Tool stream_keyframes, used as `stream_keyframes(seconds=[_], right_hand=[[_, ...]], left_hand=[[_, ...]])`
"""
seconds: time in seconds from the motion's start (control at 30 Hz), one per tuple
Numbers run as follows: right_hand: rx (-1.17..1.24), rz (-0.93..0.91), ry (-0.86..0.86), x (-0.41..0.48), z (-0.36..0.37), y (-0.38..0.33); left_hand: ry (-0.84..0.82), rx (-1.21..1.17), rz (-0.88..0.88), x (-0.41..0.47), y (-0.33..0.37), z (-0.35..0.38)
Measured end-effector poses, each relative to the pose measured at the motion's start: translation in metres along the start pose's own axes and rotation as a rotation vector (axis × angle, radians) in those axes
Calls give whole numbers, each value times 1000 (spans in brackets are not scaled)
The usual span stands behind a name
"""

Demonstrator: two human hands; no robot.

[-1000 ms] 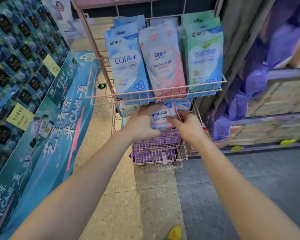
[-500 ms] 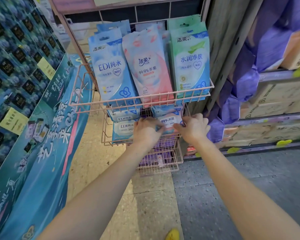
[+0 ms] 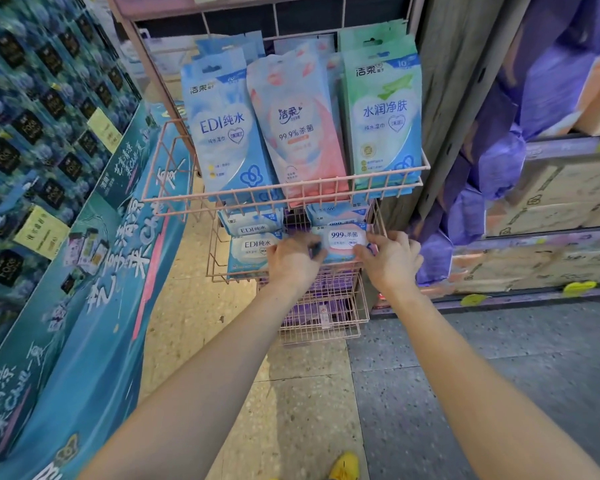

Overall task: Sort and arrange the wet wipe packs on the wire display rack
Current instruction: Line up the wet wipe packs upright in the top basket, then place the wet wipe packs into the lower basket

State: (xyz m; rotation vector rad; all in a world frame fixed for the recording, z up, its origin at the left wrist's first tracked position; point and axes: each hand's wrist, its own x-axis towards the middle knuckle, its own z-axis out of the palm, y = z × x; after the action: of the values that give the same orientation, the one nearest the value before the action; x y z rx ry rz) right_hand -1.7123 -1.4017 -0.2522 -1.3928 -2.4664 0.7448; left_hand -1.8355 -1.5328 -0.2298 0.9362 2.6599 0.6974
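Observation:
A pink wire display rack [image 3: 174,199] stands ahead. Its top basket holds upright packs: blue [image 3: 227,133], pink [image 3: 300,133] and green [image 3: 383,116]. In the middle basket [image 3: 215,258] lie flat blue packs [image 3: 252,249] on the left and pink packs on the right. My left hand [image 3: 293,263] and my right hand [image 3: 390,259] hold the front pink 99.9% pack [image 3: 345,239] by its two sides, at the front of the middle basket. A second pink pack [image 3: 336,213] sits just behind it.
The bottom basket [image 3: 321,320] holds purple packs. A blue-green promotional stand [image 3: 84,306] fills the left. Shelves with purple bags [image 3: 499,161] and cartons [image 3: 551,258] are on the right. A yellow shoe [image 3: 343,467] shows on the tiled floor.
Both hands carried the pink pack up and back into the right side of the middle basket, and the view has come closer to the rack.

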Motion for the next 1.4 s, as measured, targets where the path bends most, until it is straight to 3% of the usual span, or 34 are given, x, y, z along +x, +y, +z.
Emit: stream_keyframes(seconds=[0.17, 0.27, 0.37, 0.5, 0.63, 0.97, 1.1, 1.23, 1.4], right_hand=[[67, -250, 195, -9, -2, -1], [49, -347, 222, -17, -2, -10], [195, -302, 92, -26, 2, -21], [185, -320, 18, -39, -2, -37], [202, -386, 85, -60, -14, -58], [441, -425, 428, -121, -75, -133], [499, -420, 443, -121, -107, -160], [427, -451, 329, -107, -122, -184], [414, -500, 166, -92, -127, -211]], left_hand=[[52, 32, 57, -7, -2, -1], [108, 48, 79, -13, -3, -6], [107, 101, 97, -21, -4, -16], [136, 121, 133, -35, -7, -33], [204, 143, 223, -55, -14, -54], [523, -178, 541, -102, -15, -136], [580, -235, 526, -96, -10, -173], [513, -186, 332, -69, -2, -210], [161, -290, 109, -32, 5, -237]])
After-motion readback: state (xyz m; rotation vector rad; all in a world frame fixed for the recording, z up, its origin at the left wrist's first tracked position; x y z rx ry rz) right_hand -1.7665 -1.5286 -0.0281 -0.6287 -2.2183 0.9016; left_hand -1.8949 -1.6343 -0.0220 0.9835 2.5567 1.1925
